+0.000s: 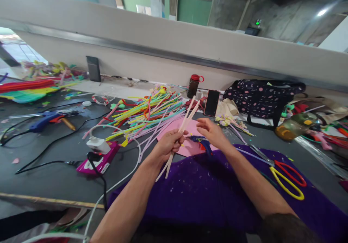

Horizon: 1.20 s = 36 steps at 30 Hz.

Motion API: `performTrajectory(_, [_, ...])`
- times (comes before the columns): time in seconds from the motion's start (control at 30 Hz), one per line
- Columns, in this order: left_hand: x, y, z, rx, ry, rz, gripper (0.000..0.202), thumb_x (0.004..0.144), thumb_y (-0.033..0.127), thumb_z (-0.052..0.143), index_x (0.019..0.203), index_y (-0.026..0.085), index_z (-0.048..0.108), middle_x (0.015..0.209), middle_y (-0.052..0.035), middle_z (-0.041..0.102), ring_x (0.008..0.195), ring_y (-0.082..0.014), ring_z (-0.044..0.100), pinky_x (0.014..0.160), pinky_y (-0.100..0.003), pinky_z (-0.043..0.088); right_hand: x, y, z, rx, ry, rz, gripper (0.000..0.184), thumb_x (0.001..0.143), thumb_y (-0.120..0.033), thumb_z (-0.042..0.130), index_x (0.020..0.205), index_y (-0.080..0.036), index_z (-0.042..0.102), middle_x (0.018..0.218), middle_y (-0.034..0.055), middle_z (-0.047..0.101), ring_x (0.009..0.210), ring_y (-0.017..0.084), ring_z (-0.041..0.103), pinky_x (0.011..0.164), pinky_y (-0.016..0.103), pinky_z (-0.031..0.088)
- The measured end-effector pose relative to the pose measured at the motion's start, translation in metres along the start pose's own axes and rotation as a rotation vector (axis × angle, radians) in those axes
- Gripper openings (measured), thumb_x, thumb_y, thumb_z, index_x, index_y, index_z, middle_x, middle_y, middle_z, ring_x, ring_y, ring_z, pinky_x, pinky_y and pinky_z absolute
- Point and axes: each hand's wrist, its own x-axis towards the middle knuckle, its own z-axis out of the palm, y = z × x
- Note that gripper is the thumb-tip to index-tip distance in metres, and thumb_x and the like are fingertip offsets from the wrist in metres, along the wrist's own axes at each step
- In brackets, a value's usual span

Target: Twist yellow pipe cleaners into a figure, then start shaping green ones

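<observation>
My left hand (168,143) is closed around a small bundle of pale pink pipe cleaners (187,118) that slant up and away from me. My right hand (210,130) hovers just right of the bundle, fingers loosely curled, holding nothing that I can see. Under both hands lie a pink foam sheet (190,145) and a blue glue gun (201,141). A heap of coloured pipe cleaners (146,114) spreads across the dark table (54,177) to the left. A purple cloth (212,192) covers the near edge under my forearms.
Scissors with a red and a yellow handle (288,177) lie on the cloth at right. A second blue glue gun (46,119), black cables and a pink power strip with a white plug (100,156) sit left. A bottle (193,85), phone (211,102) and dotted bag (261,96) stand behind.
</observation>
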Motion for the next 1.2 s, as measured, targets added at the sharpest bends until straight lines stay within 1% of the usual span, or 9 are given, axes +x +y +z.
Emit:
performTrajectory(0.1, [-0.001, 0.005, -0.006, -0.019, 0.050, 0.041, 0.020, 0.077, 0.028, 0.054, 0.090, 0.012, 0.056, 0.053, 0.0050, 0.045, 0.032, 0.0010, 0.025, 0.032, -0.013, 0.012, -0.011, 0.025, -0.033, -0.505, -0.032, -0.007, 0.024, 0.077, -0.029, 0.052, 0.099, -0.019, 0.059, 0.095, 0.0056, 0.063, 0.086, 0.018, 0.058, 0.075, 0.030, 0.042])
performTrajectory(0.2, [-0.002, 0.008, -0.008, -0.025, 0.070, 0.062, 0.019, 0.077, 0.027, 0.053, 0.089, 0.012, 0.056, 0.054, 0.0049, 0.045, 0.032, 0.0012, 0.025, 0.032, -0.014, 0.012, -0.026, 0.044, -0.052, -0.698, -0.146, 0.056, 0.022, 0.078, -0.029, 0.052, 0.095, -0.019, 0.061, 0.094, 0.0055, 0.064, 0.085, 0.018, 0.058, 0.072, 0.028, 0.042])
performTrajectory(0.3, [-0.002, 0.008, -0.007, -0.007, 0.067, 0.059, 0.021, 0.076, 0.029, 0.054, 0.090, 0.013, 0.056, 0.054, 0.0052, 0.044, 0.032, 0.0012, 0.025, 0.032, -0.014, 0.012, -0.037, 0.052, -0.051, -0.721, -0.206, 0.083, 0.022, 0.079, -0.029, 0.050, 0.096, -0.021, 0.061, 0.093, 0.0045, 0.064, 0.083, 0.017, 0.058, 0.071, 0.027, 0.041])
performTrajectory(0.4, [-0.001, 0.006, -0.007, 0.026, 0.064, 0.065, 0.022, 0.076, 0.030, 0.055, 0.090, 0.013, 0.055, 0.054, 0.0052, 0.045, 0.032, 0.0011, 0.024, 0.032, -0.014, 0.011, -0.039, 0.049, -0.039, -0.686, -0.121, 0.085, 0.031, 0.081, -0.035, 0.047, 0.106, -0.019, 0.056, 0.099, 0.0064, 0.061, 0.085, 0.017, 0.057, 0.073, 0.028, 0.041])
performTrajectory(0.5, [0.001, 0.004, -0.007, 0.059, 0.070, 0.071, 0.022, 0.076, 0.029, 0.055, 0.091, 0.013, 0.055, 0.055, 0.0050, 0.045, 0.033, 0.0010, 0.024, 0.032, -0.014, 0.011, -0.035, 0.039, -0.025, -0.707, -0.144, -0.012, 0.045, 0.077, -0.044, 0.052, 0.114, -0.019, 0.051, 0.111, 0.0089, 0.056, 0.101, 0.021, 0.050, 0.084, 0.031, 0.037])
performTrajectory(0.57, [0.001, 0.003, -0.008, 0.074, 0.070, 0.073, 0.022, 0.076, 0.029, 0.054, 0.091, 0.013, 0.055, 0.056, 0.0049, 0.046, 0.033, 0.0009, 0.025, 0.032, -0.014, 0.011, -0.032, 0.035, -0.018, -0.745, -0.191, -0.037, 0.048, 0.076, -0.047, 0.053, 0.115, -0.018, 0.051, 0.111, 0.0097, 0.055, 0.104, 0.022, 0.048, 0.086, 0.032, 0.035])
performTrajectory(0.83, [0.001, 0.004, -0.007, 0.088, 0.074, 0.073, 0.023, 0.076, 0.031, 0.055, 0.091, 0.014, 0.055, 0.055, 0.0051, 0.046, 0.032, 0.0011, 0.023, 0.033, -0.014, 0.012, -0.028, 0.040, -0.013, -0.760, -0.211, 0.073, 0.045, 0.073, -0.037, 0.056, 0.113, -0.018, 0.052, 0.108, 0.0076, 0.057, 0.099, 0.021, 0.049, 0.082, 0.030, 0.035])
performTrajectory(1.0, [0.000, 0.004, -0.007, 0.076, 0.099, 0.075, 0.023, 0.075, 0.030, 0.057, 0.090, 0.013, 0.056, 0.055, 0.0045, 0.047, 0.032, 0.0011, 0.025, 0.033, -0.015, 0.012, -0.028, 0.047, -0.020, -0.787, -0.136, 0.134, 0.045, 0.068, -0.036, 0.059, 0.110, -0.019, 0.053, 0.105, 0.0069, 0.059, 0.095, 0.021, 0.051, 0.077, 0.029, 0.037])
performTrajectory(1.2, [0.001, 0.004, -0.006, 0.072, 0.100, 0.072, 0.021, 0.075, 0.029, 0.057, 0.088, 0.013, 0.057, 0.055, 0.0041, 0.048, 0.032, 0.0010, 0.026, 0.032, -0.016, 0.013, -0.032, 0.065, -0.050, -0.809, -0.033, 0.288, 0.050, 0.067, -0.040, 0.058, 0.112, -0.018, 0.052, 0.102, 0.0074, 0.061, 0.092, 0.023, 0.055, 0.070, 0.029, 0.038])
